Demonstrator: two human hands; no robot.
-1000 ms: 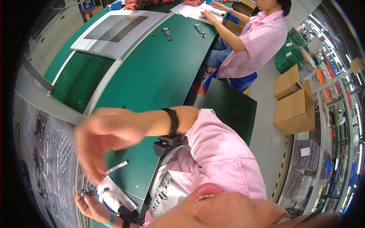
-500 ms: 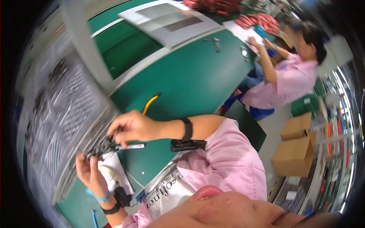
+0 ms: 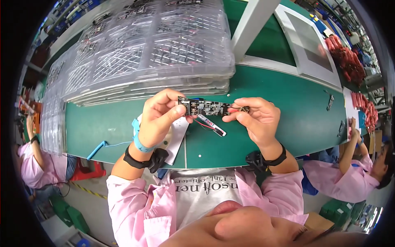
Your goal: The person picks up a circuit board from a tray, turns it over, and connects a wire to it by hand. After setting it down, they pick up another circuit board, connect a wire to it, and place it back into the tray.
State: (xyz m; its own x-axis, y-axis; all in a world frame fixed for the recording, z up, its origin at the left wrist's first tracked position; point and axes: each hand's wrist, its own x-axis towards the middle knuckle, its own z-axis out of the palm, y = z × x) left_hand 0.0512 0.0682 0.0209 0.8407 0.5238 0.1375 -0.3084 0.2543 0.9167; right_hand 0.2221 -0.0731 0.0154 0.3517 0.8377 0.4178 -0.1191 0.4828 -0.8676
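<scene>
**A:** ok so where's the circuit board (image 3: 207,108) at?

**B:** up off the worktop (image 3: 296,107), held between both hands. I'm using it as the centre of the dial, 12 pointing away from the wearer. It's black, long and narrow, packed with tiny components.

**A:** and the grip?

**B:** left hand (image 3: 158,117) is at 9 o'clock, fingers pinched onto that end of the board. right hand (image 3: 261,119) is at 3, fingers closed on a small dark part (image 3: 245,109) by the opposite end. can't tell if that bit is joined to the board, the fingers cover too much.

**A:** anything under it?

**B:** a white marker pen (image 3: 212,126) with a black end at 6, lying on the worktop. a white sheet (image 3: 177,140) sits between 7 and 8, partly behind the left hand.

**A:** and farther out?

**B:** a stack of clear plastic trays (image 3: 144,53) at 10, small dark pieces in the top one. blue cord (image 3: 96,150) at 8, red bundles (image 3: 345,59) between 2 and 3. one co-worker in pink (image 3: 47,171) at 8, another person in pink (image 3: 349,181) at 4.
</scene>
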